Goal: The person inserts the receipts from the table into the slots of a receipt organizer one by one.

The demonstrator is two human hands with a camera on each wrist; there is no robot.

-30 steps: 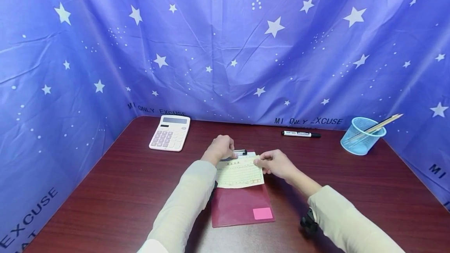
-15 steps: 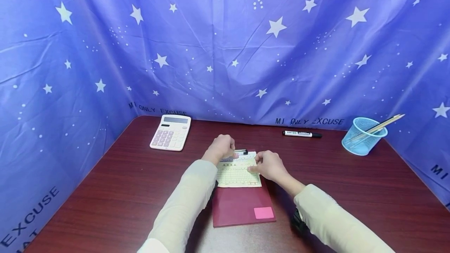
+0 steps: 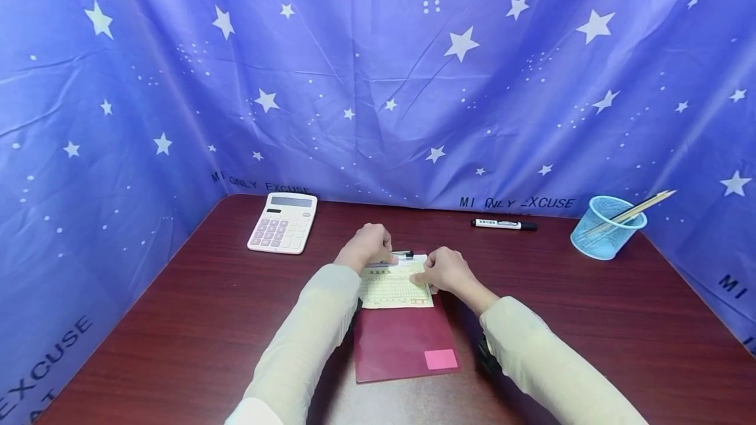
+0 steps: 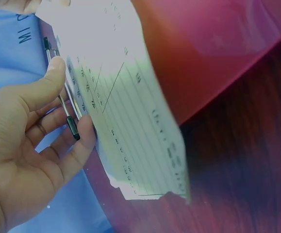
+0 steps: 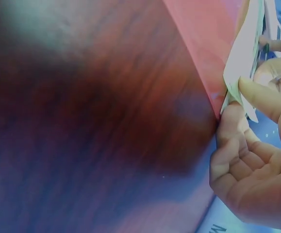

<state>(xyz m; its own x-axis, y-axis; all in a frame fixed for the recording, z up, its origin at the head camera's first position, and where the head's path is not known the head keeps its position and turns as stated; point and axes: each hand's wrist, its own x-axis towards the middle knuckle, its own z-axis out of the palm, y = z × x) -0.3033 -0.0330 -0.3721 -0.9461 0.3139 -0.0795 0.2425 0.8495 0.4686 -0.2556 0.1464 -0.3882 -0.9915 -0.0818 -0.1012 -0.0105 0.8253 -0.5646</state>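
Observation:
A dark red clipboard (image 3: 401, 343) lies on the table, a pink label (image 3: 440, 359) at its near right corner. At its far end is a metal clip (image 4: 72, 128) with black ends. My left hand (image 3: 370, 244) grips this clip, thumb on one side and fingers curled on the other. A pale yellow printed form (image 3: 394, 290) covers the upper part of the board, with a white sheet (image 3: 420, 259) partly showing behind it. My right hand (image 3: 447, 269) pinches the form's right edge between thumb and curled fingers. In the left wrist view the form (image 4: 125, 111) bows slightly.
A white calculator (image 3: 282, 223) sits at the back left of the brown table (image 3: 236, 320). A marker (image 3: 504, 224) lies at the back right, left of a blue mesh cup (image 3: 605, 231) with pencils. A blue starry curtain (image 3: 378, 84) hangs behind.
My right hand has moved left and slightly away with the form, which now lies flatter and nearer the clip. My left hand stays at the clip.

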